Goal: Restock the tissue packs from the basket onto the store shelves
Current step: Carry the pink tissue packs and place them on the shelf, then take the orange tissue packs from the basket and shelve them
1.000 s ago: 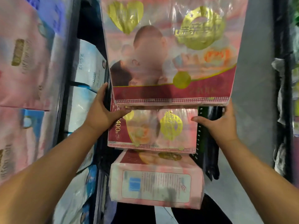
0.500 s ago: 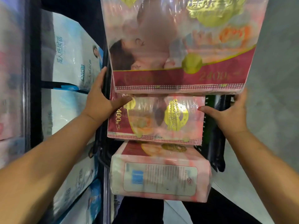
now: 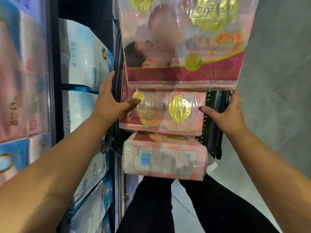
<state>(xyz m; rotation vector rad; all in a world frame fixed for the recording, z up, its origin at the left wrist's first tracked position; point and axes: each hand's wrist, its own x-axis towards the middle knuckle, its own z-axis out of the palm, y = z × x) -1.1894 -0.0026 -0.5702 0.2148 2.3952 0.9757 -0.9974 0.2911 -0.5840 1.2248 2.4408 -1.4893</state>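
Left hand (image 3: 109, 102), right hand (image 3: 227, 112) gripping middle tissue pack (image 3: 164, 113)

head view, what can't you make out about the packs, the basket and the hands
Large tissue pack: top cut off by the frame edge.
Basket: mostly hidden behind the packs.
Left hand and right hand: fingers partly hidden behind the packs, so which pack they grip is unclear.
Shelf goods at left: print blurred.

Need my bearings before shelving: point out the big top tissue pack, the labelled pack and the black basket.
Big top tissue pack (image 3: 181, 76): head view, red bottom band.
Labelled pack (image 3: 165, 158): head view, printed label panel.
Black basket (image 3: 212, 142): head view, right wall.
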